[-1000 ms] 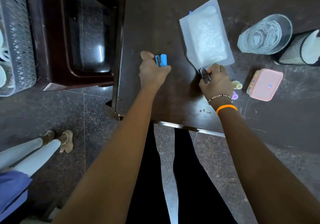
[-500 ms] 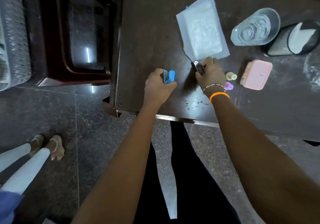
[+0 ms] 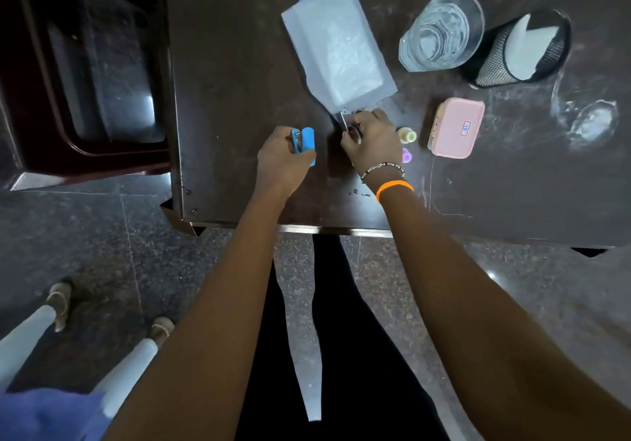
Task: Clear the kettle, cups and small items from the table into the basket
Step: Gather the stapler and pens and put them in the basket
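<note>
Since the earlier frame, the small blue stapler (image 3: 303, 140) had been drawn nearer the worktop (image 3: 232, 82) edge, gripped in the left hand (image 3: 283, 159). A small metal tool (image 3: 342, 120) was pinched by the right hand (image 3: 372, 140) beside the clear plastic pouch (image 3: 336, 54). The faceted glass cup (image 3: 440, 31), pink rectangular box (image 3: 456, 128) and black mesh holder (image 3: 522, 49) were left uncleared; no basket was seen.

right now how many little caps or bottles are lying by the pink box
2: a pale yellow one between the right hand and the pink box, and a purple one just below it. The hand may hide more.
</note>
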`<state>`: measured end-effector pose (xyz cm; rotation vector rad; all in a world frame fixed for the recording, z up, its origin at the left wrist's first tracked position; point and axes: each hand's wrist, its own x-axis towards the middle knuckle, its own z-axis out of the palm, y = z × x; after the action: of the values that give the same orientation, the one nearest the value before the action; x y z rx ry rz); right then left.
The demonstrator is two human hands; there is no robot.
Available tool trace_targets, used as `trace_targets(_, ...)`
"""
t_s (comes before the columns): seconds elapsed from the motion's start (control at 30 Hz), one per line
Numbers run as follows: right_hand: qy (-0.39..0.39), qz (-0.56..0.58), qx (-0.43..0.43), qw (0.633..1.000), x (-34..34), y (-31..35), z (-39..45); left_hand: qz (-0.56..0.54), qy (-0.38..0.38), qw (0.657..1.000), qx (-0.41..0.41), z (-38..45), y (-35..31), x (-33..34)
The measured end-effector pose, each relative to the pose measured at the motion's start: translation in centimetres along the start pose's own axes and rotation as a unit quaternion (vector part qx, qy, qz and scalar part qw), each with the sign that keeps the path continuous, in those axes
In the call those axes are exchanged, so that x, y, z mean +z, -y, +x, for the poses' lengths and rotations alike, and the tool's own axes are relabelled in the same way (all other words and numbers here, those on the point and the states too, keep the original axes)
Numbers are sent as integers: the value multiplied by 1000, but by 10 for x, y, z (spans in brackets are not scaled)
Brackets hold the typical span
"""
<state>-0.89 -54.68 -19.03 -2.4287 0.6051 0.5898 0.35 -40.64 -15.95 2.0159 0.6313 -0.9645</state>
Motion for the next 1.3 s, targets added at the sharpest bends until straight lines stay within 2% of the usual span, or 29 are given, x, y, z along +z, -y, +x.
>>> trace_targets(0.13,-31,89,-19,995,-13,7,-10,-37,-42,998,-6,-4,-1,-17)
trace_targets(0.37,49,197,-13,979,-10,69,-20,-112,-128,985,2,-16,11,-70)
trace_targets(0.57,150,294,-24,944,10,166,-32,-158,-221,962,16,-28,32,-151)
trace_targets(0.67,195,362,-18,911,24,224,-41,-186,-264,946,22,-34,46,-203)
trace_targets(0.8,227,407,0,885,40,293,-46,-200,-334,920,47,-42,58,-263)
trace_targets(0.9,250,417,-38,873,51,348,-49,-183,-360,912,78,-39,61,-311)
trace_targets(1.17,146,326,-202,912,80,452,-23,-48,-387,912,123,9,54,-396)
trace_targets(1.3,134,328,-214,910,79,484,-4,12,-372,922,105,31,34,-407)
